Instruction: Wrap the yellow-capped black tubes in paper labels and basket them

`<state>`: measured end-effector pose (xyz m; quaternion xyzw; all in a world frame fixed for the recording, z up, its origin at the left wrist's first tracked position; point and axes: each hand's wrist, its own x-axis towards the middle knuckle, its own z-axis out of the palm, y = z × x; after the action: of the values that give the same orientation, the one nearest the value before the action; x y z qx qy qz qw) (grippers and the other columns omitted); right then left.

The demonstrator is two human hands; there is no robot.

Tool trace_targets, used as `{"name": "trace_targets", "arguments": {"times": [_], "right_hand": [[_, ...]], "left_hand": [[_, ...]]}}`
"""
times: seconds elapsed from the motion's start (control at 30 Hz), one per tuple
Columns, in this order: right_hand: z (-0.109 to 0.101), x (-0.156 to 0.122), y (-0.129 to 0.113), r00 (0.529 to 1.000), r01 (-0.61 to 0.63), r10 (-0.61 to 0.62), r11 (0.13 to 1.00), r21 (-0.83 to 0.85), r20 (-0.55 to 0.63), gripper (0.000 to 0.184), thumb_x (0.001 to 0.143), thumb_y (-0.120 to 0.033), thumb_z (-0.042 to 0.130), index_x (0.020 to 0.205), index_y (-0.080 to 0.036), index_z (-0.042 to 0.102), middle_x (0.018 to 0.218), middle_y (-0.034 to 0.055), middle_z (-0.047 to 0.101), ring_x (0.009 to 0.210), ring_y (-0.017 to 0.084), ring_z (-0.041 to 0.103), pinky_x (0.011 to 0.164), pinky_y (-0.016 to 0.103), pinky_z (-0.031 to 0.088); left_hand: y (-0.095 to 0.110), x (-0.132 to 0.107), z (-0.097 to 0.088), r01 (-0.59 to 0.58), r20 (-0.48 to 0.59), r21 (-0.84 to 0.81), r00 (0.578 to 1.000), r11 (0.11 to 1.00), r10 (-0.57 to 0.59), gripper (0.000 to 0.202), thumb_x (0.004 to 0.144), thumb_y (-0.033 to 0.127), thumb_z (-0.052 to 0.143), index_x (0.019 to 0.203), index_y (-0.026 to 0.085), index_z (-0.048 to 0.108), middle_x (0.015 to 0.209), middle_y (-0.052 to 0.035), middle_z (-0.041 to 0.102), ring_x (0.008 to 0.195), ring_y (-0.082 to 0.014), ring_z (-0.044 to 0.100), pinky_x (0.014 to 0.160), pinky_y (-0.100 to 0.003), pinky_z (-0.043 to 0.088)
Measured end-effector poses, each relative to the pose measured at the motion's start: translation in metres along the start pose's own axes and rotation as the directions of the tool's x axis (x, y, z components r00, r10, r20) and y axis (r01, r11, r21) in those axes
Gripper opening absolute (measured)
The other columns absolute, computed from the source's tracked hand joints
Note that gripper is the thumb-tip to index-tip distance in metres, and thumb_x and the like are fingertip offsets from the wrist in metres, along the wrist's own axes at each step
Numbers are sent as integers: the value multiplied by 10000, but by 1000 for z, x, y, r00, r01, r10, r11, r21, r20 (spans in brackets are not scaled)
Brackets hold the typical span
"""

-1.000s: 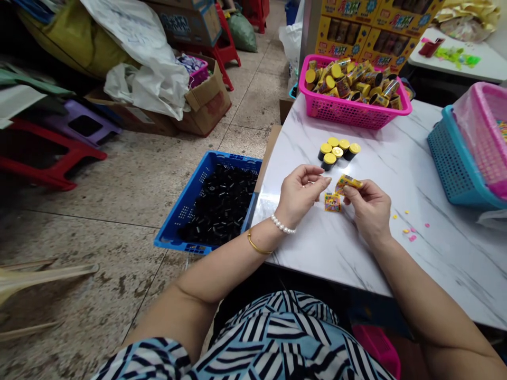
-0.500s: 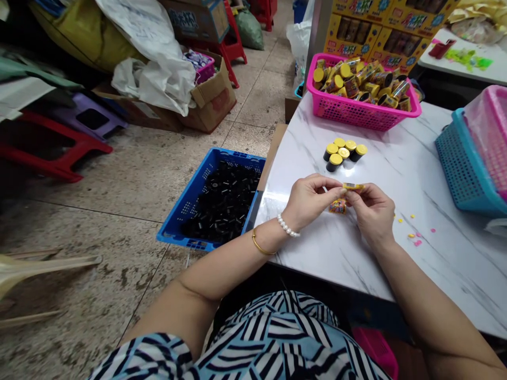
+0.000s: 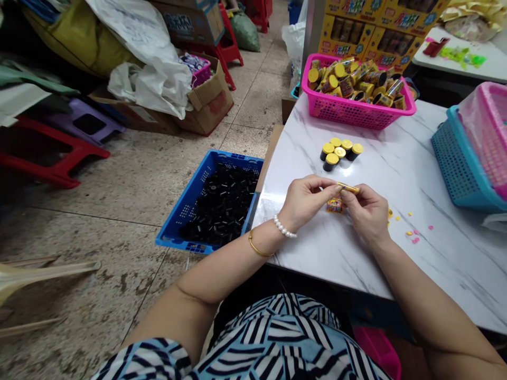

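My left hand [image 3: 304, 203] and my right hand [image 3: 367, 214] meet above the marbled table [image 3: 309, 253], fingers closed in a pinch. Between the fingertips is a thin yellow printed label [image 3: 349, 188], seen nearly edge-on and partly covered by the fingers. Colourful printed labels [image 3: 335, 206] lie on the tabletop just below my hands. A little beyond stands a cluster of several small black canisters [image 3: 330, 165] with yellow lids. Small yellow and pink bits [image 3: 415, 240] are scattered to the right of my right hand.
A pink basket [image 3: 356, 116] heaped with labelled canisters stands at the table's back. Nested blue and pink baskets [image 3: 455, 174] sit at the right. On the floor at left, a blue crate [image 3: 170, 232] holds black pieces. Yellow printed boxes [image 3: 348, 37] are stacked behind.
The yellow label has tilted in my fingers and now looks narrower. Both hands stay together at nearly the same place; the whole view has shifted slightly.
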<state>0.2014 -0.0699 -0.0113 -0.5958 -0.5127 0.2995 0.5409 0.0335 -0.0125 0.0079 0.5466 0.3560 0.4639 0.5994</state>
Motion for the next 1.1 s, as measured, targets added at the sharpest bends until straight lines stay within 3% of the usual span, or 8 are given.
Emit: {"name": "trace_targets", "arguments": {"times": [0.23, 0.4, 0.5, 0.6, 0.7, 0.8, 0.93, 1.1], "right_hand": [[2, -1, 4, 995, 92, -82, 981, -170, 64, 304, 974, -486, 680, 838, -215, 707, 741, -3, 648, 697, 146, 590, 654, 285, 476], [8, 3, -3, 980, 199, -183, 926, -320, 80, 334, 1007, -458, 627, 791, -212, 692, 716, -3, 642, 674, 142, 562, 667, 295, 435], [13, 5, -8, 977, 212, -185, 889, -406, 106, 357, 1010, -437, 613, 742, -208, 668, 701, -5, 655, 653, 135, 563, 665, 295, 416], [10, 13, -14, 970, 208, -131, 887, -413, 206, 334, 1004, -424, 603, 759, -206, 671, 684, -16, 653, 633, 132, 564, 647, 282, 423], [-7, 33, -20, 932, 210, -72, 907, -365, 356, 294, 956, -460, 665, 806, -209, 692, 686, -25, 647, 642, 145, 576, 614, 274, 450], [-34, 69, -23, 854, 229, -73, 942, -247, 515, 300, 899, -465, 743, 1088, -232, 752, 980, 29, 767, 862, 197, 704, 763, 323, 566], [-58, 132, -12, 943, 293, -204, 885, -362, 263, 507, 843, -505, 764, 1276, -247, 713, 1285, 117, 716, 1051, 260, 713, 841, 409, 594], [-51, 177, 15, 961, 275, -246, 815, -510, 125, 425, 644, -395, 862, 1023, -219, 787, 1115, 108, 768, 883, 231, 686, 894, 435, 570]], "left_hand": [[-9, 2, -2, 73, -54, 82, 996, 994, -69, 178, 783, 336, 859, 855, 173, 852, 837, -71, 776, 729, -149, 655, 686, -288, 507], [-7, 1, -3, -150, -182, 305, 960, 940, 212, 78, 794, 281, 854, 840, 220, 865, 827, -45, 711, 731, -134, 617, 670, -267, 484], [-2, -1, -4, -178, -147, 282, 963, 943, 226, 63, 818, 259, 813, 805, 207, 847, 808, -42, 730, 707, -129, 626, 642, -252, 477], [-1, 2, -6, -84, -106, 151, 989, 985, 100, 146, 841, 314, 788, 795, 177, 812, 780, -45, 766, 658, -128, 634, 638, -248, 488], [-5, 10, -9, 100, -3, -12, 995, 995, -100, 218, 886, 373, 731, 820, 166, 714, 571, 14, 645, 453, -108, 538, 473, -233, 387], [-10, 18, -10, 238, 72, -79, 970, 968, -233, 202, 931, 352, 676, 838, 192, 594, 494, 47, 586, 359, -112, 516, 401, -219, 286], [-12, 20, -10, 369, 180, -112, 921, 923, -346, 176, 956, 298, 660, 849, 162, 623, 476, 11, 602, 348, -99, 513, 378, -202, 190], [-6, 15, -9, 441, 214, -172, 890, 881, -404, 199, 957, 274, 687, 858, 102, 696, 479, -7, 584, 356, -68, 478, 373, -184, 174]]}}
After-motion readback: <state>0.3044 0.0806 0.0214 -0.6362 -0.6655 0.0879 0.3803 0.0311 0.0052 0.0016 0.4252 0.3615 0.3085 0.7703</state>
